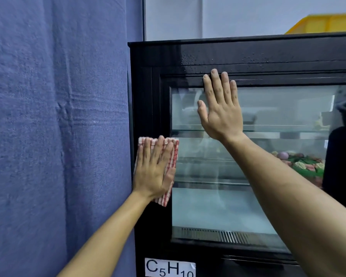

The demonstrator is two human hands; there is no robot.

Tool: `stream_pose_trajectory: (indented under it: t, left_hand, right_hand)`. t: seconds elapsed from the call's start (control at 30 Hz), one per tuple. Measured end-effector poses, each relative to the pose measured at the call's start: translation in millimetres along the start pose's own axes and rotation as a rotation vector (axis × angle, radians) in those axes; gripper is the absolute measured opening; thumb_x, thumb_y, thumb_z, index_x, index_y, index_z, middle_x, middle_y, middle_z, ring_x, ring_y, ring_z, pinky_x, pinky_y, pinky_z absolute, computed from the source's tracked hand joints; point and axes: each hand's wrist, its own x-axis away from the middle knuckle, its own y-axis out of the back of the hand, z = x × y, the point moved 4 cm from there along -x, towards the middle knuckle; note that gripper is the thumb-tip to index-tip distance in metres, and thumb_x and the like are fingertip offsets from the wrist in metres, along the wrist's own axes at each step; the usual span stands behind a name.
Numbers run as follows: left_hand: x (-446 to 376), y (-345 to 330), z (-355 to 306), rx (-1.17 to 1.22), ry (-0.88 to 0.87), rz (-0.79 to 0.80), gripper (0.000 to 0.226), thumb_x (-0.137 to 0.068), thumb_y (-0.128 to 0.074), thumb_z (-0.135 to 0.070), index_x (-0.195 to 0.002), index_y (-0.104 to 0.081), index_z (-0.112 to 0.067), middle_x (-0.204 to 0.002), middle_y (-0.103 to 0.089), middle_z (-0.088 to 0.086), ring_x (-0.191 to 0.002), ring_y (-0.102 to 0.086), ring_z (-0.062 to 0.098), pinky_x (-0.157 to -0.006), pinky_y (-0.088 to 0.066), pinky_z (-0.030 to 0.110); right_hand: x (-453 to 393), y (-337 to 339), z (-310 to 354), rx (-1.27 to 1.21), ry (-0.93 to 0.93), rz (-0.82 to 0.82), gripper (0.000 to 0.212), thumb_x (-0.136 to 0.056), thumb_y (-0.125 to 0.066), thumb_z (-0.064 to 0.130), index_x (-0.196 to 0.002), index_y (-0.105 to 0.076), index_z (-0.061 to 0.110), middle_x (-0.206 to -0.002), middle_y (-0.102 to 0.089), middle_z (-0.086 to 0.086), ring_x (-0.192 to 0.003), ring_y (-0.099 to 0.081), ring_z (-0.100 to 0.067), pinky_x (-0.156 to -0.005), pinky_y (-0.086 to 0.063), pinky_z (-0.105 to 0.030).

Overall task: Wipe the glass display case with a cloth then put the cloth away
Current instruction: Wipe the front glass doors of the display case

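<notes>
A black-framed glass display case [248, 56] fills the right half of the view. My left hand [155, 168] lies flat on a red-and-white checked cloth [173, 156], pressing it against the case's left frame edge and the edge of the glass. My right hand [220, 108] rests open, palm flat on the upper glass pane [278, 108], fingertips reaching onto the top frame. Water droplets dot the top frame. Glass shelves show inside, and a decorated cake [304, 162] sits on one at the right.
A blue curtain [58, 126] hangs directly left of the case. A yellow plastic bin [326, 24] sits on top of the case at the right. A white label [169, 267] reading C5H10 is stuck below the glass. A metal vent grille [228, 236] runs along the case floor.
</notes>
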Motion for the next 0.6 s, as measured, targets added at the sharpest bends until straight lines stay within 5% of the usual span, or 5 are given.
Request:
stream_pose_trajectory:
  t: [0.17,0.4,0.6]
  left_hand:
    - [33.6,-10.9,-18.9,0.061,0.107,-0.055,0.075,-0.100,-0.035,-0.042,-0.167,-0.012,-0.016,-0.173,-0.011,0.014,-0.160,-0.004,0.040,-0.128,-0.005,0.060]
    - [250.7,-62.7,-66.1,0.058,0.193,0.295,0.078,-0.105,-0.023,-0.051,-0.166,-0.001,-0.007,-0.172,0.002,0.023,-0.156,-0.003,0.053,-0.119,-0.013,0.069]
    - [148.7,-46.9,-46.3,0.065,0.280,0.135,0.077,-0.102,-0.029,-0.044,-0.167,-0.005,-0.013,-0.173,-0.007,0.020,-0.158,-0.007,0.045,-0.126,-0.008,0.064]
  right_hand:
    - [-0.7,2.0,0.8,0.001,-0.004,0.002,0.065,-0.109,-0.036,0.038,-0.165,-0.022,0.009,-0.172,-0.018,-0.016,-0.160,-0.013,-0.037,-0.131,-0.004,-0.049]
    - [0.6,1.2,-3.2,-0.001,0.032,0.004,0.065,-0.110,-0.036,0.039,-0.165,-0.023,0.007,-0.172,-0.018,-0.017,-0.160,-0.014,-0.038,-0.131,-0.003,-0.048]
    - [1.2,0.0,-2.1,0.007,0.028,-0.006,0.066,-0.108,-0.037,0.038,-0.165,-0.023,0.007,-0.172,-0.019,-0.017,-0.160,-0.015,-0.038,-0.131,-0.004,-0.049]
